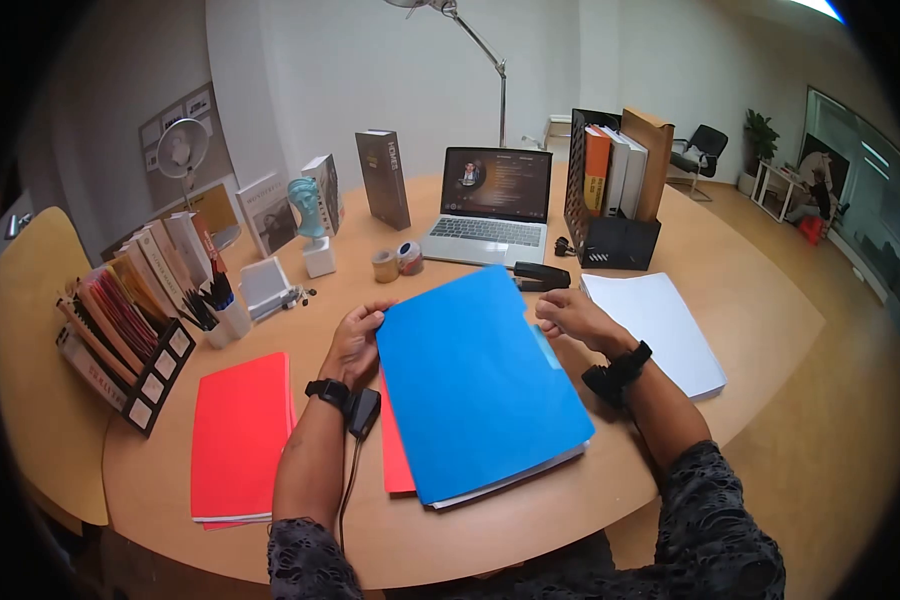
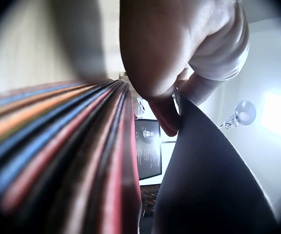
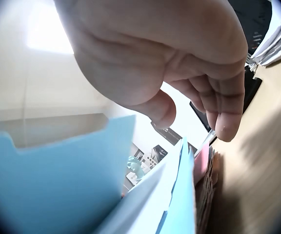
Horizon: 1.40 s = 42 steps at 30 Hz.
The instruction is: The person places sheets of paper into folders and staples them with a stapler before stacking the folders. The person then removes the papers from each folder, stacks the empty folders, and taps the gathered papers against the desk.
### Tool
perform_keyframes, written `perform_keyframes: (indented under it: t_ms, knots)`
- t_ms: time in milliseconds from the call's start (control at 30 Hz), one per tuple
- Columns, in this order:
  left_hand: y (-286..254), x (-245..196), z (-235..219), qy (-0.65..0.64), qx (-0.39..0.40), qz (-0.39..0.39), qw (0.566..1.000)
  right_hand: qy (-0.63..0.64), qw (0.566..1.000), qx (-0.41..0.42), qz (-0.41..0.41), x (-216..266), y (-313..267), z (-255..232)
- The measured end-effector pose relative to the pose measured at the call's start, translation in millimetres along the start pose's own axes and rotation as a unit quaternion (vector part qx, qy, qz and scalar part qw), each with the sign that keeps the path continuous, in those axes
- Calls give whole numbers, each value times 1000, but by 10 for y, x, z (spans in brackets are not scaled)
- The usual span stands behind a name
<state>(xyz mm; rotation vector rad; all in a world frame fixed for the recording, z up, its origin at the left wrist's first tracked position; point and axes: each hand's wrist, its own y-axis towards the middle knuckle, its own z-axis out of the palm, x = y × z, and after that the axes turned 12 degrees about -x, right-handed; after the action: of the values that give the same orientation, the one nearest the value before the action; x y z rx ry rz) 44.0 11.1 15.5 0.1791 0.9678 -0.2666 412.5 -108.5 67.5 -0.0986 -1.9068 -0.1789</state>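
Observation:
A blue folder (image 1: 480, 390) lies at a slant in front of me, white sheets (image 1: 515, 482) peeking out along its lower edge. A red folder (image 1: 397, 462) shows from beneath it on the left. My left hand (image 1: 353, 345) pinches the folder's upper left edge between thumb and fingers; in the left wrist view the raised cover (image 2: 213, 165) looks dark beside a stack of many-coloured edges (image 2: 77, 156). My right hand (image 1: 582, 322) hovers at the folder's right side, near its tab, with loosely bent fingers and nothing between them. In the right wrist view the cover (image 3: 67, 180) stands away from the paper (image 3: 143, 197).
Another red folder (image 1: 240, 435) lies left, a white paper stack (image 1: 660, 330) right. Behind are a black stapler (image 1: 542, 275), tape rolls (image 1: 385, 265), a laptop (image 1: 485, 230) and a black file holder (image 1: 620, 245). Books in a rack (image 1: 155, 385) and a pen cup (image 1: 232, 318) stand left.

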Motion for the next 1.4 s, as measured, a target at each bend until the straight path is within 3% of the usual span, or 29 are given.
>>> perform_keyframes:
  t_ms: [133, 267, 333, 433, 467, 500, 567, 600, 633, 700, 833, 900, 967, 1000, 1033, 1067, 1100, 1167, 1300, 1367, 1400]
  knots:
    - [-9, -13, -2, -7, 20, -6, 1000, 20, 998, 19, 54, 72, -73, 86]
    - [-21, -51, 51, 13, 1, -8, 1000, 5, 997, 61, 48, 124, -122, 92]
    - [-70, -69, 132, 1, -12, 13, 1000, -63, 998, 14, -3, 195, -191, 114]
    - [16, -23, 60, 16, 9, 35, 999, -30, 998, 57, 0, 304, -238, 106]
    - [-47, -32, 158, 21, -33, 31, 999, -17, 998, 55, 7, 334, -258, 106]
    - [-81, -75, 191, 25, -46, 37, 998, -10, 998, 42, -36, 275, -220, 117]
    - [-191, -179, 355, 108, -63, 27, 992, 6, 999, -12, -51, 362, -259, 97]
    - [-348, -265, 500, 95, -74, -51, 991, 28, 997, -32, -58, 435, -305, 71]
    - [-454, -309, 536, 99, -80, -50, 991, 49, 995, -53, -65, 486, -325, 49]
    - [-607, -373, 593, 213, -14, -113, 970, 89, 993, -41, -58, 487, -309, 49]
    - [-910, -575, 582, 188, -57, -68, 978, 127, 987, -20, -93, 591, -406, 114]
    - [-1049, -936, 313, 216, -78, -28, 973, 190, 980, 61, -11, 703, -494, 95]
    - [-1301, -1323, 33, 235, -77, 17, 969, 182, 982, 52, -18, 672, -469, 81]
    - [-1417, -1524, -178, 286, -120, 4, 951, 175, 983, 46, -15, 676, -469, 59]
    - [-1529, -1672, -438, 304, -112, 14, 946, 169, 985, 41, -11, 678, -466, 39]
    - [-1627, -1813, -813, 327, -161, -4, 931, 163, 986, 45, -6, 676, -457, 24]
    - [-1801, -1902, -908, 363, -190, -6, 912, 164, 985, 45, -5, 656, -445, 21]
    - [-2044, -2021, -1332, 392, -270, -15, 880, 166, 984, 65, 1, 619, -409, 29]
    - [-2374, -2081, -1913, 405, -329, -52, 851, 138, 988, 75, 1, 602, -397, 86]
    - [-2428, -2049, -1950, 409, -351, -79, 838, 130, 988, 80, -1, 586, -388, 81]
    - [-2459, -2042, -1964, 518, -355, -77, 775, 127, 989, 79, 1, 581, -379, 83]
